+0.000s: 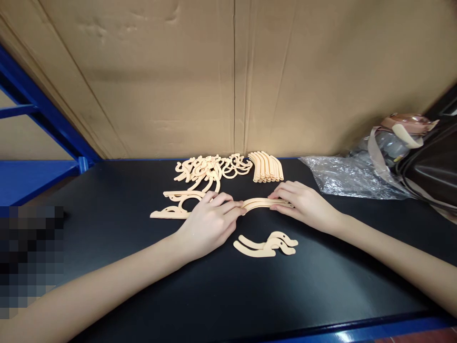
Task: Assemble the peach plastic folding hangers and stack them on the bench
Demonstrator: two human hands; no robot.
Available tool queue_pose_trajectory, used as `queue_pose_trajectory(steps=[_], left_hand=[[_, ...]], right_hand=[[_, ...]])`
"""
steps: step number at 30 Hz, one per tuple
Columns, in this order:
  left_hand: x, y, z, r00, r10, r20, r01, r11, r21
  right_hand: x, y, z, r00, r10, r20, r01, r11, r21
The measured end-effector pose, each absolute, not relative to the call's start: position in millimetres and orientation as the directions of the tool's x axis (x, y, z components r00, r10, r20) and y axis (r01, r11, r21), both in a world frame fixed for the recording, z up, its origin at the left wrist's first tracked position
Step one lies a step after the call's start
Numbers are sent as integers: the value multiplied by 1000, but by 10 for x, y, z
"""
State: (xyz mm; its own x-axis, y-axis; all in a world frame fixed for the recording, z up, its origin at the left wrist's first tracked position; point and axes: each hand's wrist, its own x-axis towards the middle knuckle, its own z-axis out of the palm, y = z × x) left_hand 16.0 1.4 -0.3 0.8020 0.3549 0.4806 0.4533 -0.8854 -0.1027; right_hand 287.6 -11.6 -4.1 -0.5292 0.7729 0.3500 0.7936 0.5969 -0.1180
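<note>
A curved cream-coloured piece lies between my hands, seemingly with a second strip along it. My left hand pinches its left end, and the fingers of my right hand close on its right end. Beside my left hand, partly covered by it, are longer cream pieces with curved parts. Nearer to me, two hook-shaped pieces with small dark holes overlap on the black table.
Behind my hands sit a loose pile of curved pieces, some ring-like pieces and a neat stack of bent strips. Clear plastic wrap, a strapped bottle and a dark bag are at the right. Cardboard stands behind.
</note>
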Motion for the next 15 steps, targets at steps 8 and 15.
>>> queue_pose_trajectory(steps=[8,15], left_hand=[[164,-4,12,796,356,489,446,-892,-77],[169,-95,109,837,309,453,341,-940,11]], right_hand=[[2881,-135,3,-540,760,362,784,610,-113],[2818,-322,175,-644,685,340,679,717,-157]])
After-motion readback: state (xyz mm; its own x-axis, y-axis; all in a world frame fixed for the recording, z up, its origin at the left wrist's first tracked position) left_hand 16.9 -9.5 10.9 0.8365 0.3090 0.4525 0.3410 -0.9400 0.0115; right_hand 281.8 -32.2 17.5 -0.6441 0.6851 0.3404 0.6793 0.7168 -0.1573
